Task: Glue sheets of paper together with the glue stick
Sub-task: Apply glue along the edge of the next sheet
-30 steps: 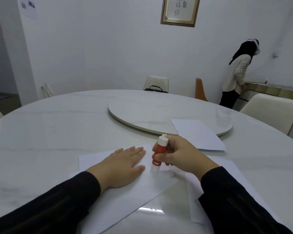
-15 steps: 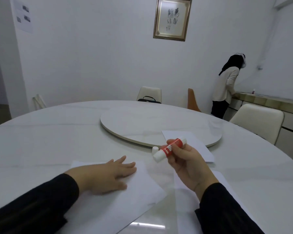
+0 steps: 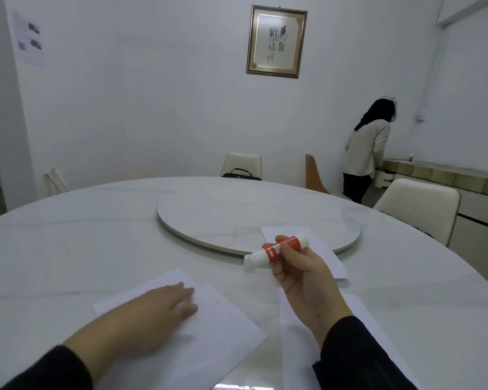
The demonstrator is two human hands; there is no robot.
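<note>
Right hand [image 3: 304, 280] grips glue stick [image 3: 276, 251], red label seemingly illegible; left hand [image 3: 155, 308] flat on paper [image 3: 223, 330].

Round white marble table [image 3: 68, 249] carried a raised turntable [image 3: 237, 218] at centre. Overlapping paper sheets [image 3: 223, 327] lay at 6 o'clock, another sheet [image 3: 321, 249] at 4 o'clock, partly overlapping the turntable's rim.

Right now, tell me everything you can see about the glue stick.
The glue stick is a small cylinder with a red printed label and white ends, plastic by the look of it. The right hand pinches it by the middle, above the table; nothing else touches it. It lies nearly level, tilted slightly, its larger white end pointing left and down.
</note>
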